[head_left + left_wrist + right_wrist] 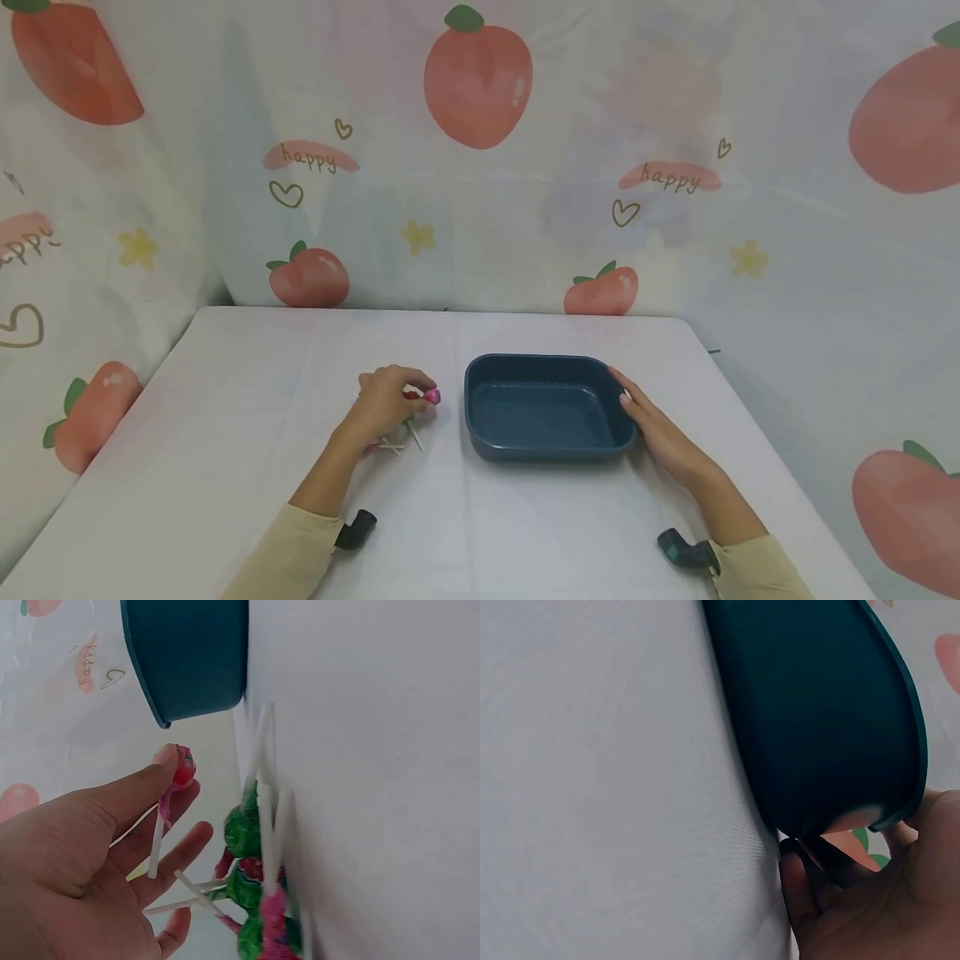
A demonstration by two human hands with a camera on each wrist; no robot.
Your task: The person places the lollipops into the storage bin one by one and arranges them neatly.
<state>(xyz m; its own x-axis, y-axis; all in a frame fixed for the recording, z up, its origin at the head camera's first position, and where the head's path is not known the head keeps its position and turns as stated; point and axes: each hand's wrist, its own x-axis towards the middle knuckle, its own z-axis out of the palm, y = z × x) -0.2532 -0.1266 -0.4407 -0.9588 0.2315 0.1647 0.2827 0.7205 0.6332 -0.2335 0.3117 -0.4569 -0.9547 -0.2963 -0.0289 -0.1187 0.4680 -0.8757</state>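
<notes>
Between thumb and fingertips, my left hand (384,404) pinches a lollipop in a pink wrapper (184,766), its white stick pointing down in the left wrist view. Below that hand, several more lollipops lie in a pile on the table, some with green wrappers (244,829) and some pink; the hand partly hides them in the head view. To the right stands a dark blue rectangular dish (551,454) with nothing in it. My right hand (667,437) grips its right end, thumb at the rim and fingers along the outer wall.
A white cloth covers the table (465,533). Behind and at the sides hangs a curtain (510,225) printed with peaches and hearts. A small dark device (356,530) sits at the left wrist, and another device (686,552) at the right.
</notes>
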